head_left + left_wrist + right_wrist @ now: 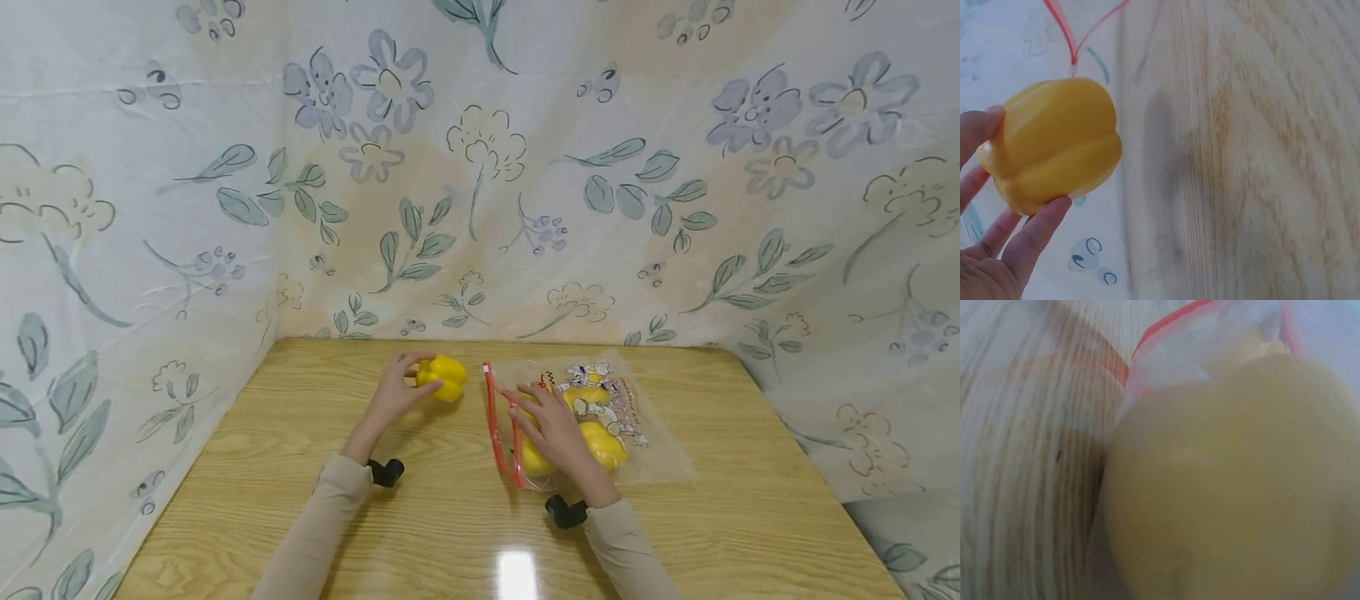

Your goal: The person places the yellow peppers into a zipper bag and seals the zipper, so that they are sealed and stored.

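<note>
My left hand point(395, 390) grips a yellow bell pepper point(442, 378) between thumb and fingers, left of the bag's mouth. Seen from the left wrist, the pepper point(1060, 144) is smooth and lobed, with fingertips at its sides. A clear zip bag point(648, 454) with red zip edges and printed cartoon figures lies to the right, its mouth facing left and parted. Inside it are several yellow bell peppers point(602, 446). Over the bag, my right hand point(558, 429) holds the upper red edge near thumb and forefinger. In the right wrist view, a bagged pepper point(1229, 481) fills most of the picture.
The wooden table point(247, 467) ends at a floral cloth point(480, 250) along the back and sides. Black wrist mounts point(387, 472) sit below both hands. A bright reflection lies on the table near the front.
</note>
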A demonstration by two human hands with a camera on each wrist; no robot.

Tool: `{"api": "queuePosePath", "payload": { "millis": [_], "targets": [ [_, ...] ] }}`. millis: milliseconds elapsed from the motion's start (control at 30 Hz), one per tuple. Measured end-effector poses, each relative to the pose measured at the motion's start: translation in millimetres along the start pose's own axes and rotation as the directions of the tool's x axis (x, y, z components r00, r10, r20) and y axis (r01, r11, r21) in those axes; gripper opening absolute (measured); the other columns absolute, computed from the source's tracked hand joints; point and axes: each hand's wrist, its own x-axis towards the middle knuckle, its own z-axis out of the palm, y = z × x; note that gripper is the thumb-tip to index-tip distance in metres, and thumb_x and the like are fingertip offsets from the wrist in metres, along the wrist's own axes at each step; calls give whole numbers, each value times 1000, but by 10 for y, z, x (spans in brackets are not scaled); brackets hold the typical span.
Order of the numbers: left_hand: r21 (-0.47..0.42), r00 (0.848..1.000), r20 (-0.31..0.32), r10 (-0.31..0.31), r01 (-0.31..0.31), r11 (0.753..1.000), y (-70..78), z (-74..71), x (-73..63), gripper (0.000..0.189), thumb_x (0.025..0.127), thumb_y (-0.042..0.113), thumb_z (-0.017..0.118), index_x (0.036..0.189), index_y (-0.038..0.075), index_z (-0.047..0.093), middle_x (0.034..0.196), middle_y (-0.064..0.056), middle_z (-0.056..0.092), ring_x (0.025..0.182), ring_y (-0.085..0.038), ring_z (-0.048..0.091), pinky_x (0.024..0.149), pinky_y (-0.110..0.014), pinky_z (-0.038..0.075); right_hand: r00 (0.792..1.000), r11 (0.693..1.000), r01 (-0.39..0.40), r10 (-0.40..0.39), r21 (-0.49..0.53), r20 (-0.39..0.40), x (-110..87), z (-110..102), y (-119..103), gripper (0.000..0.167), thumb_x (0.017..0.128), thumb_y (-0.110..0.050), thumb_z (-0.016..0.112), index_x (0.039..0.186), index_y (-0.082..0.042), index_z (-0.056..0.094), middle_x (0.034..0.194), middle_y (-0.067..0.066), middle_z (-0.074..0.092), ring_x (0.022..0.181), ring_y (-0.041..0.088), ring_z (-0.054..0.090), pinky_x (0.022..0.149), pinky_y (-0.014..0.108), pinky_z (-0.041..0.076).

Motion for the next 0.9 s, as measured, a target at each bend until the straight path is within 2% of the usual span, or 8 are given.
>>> {"api": "queuePosePath", "payload": {
  "millis": [300, 433, 667, 900],
  "targets": [
    [-36, 997, -35, 68, -69, 997, 10, 45, -46, 46, 76, 22, 77, 116, 9, 60, 114, -14, 50, 98, -33, 56, 83, -45, 53, 1000, 1000, -2, 2, 0, -6, 4, 16, 13, 37, 97, -37, 46, 131, -27, 54, 130, 8, 54, 124, 29, 46, 110, 56, 18],
    [-72, 997, -32, 67, -69, 995, 34, 59, -76, 44, 76, 25, 77, 115, 11, 61, 115, -14, 50, 96, -32, 57, 80, -42, 54, 1000, 1000, -4, 4, -4, -2, 6, 12, 17, 37, 97, -37, 46, 131, -27, 54, 131, 8, 54, 124, 29, 46, 110, 56, 18],
    [-133, 997, -34, 73, -77, 988, 64, 116, -156, 43, 75, 25, 77, 113, 9, 62, 113, -13, 52, 96, -33, 56, 83, -53, 50, 1000, 1000, 0, 0, 3, -1, 5, -1, 13, 36, 96, -35, 47, 131, -25, 54, 131, 9, 54, 124, 30, 46, 110, 57, 18],
    [-158, 998, -25, 52, -55, 986, 62, 219, -249, 45, 75, 26, 77, 114, 11, 62, 114, -12, 52, 96, -31, 56, 84, -50, 50, 1000, 1000, 4, -4, -5, 3, 8, 3, 19, 37, 97, -38, 45, 131, -26, 54, 132, 9, 53, 124, 29, 46, 109, 58, 19]
  ]
}}
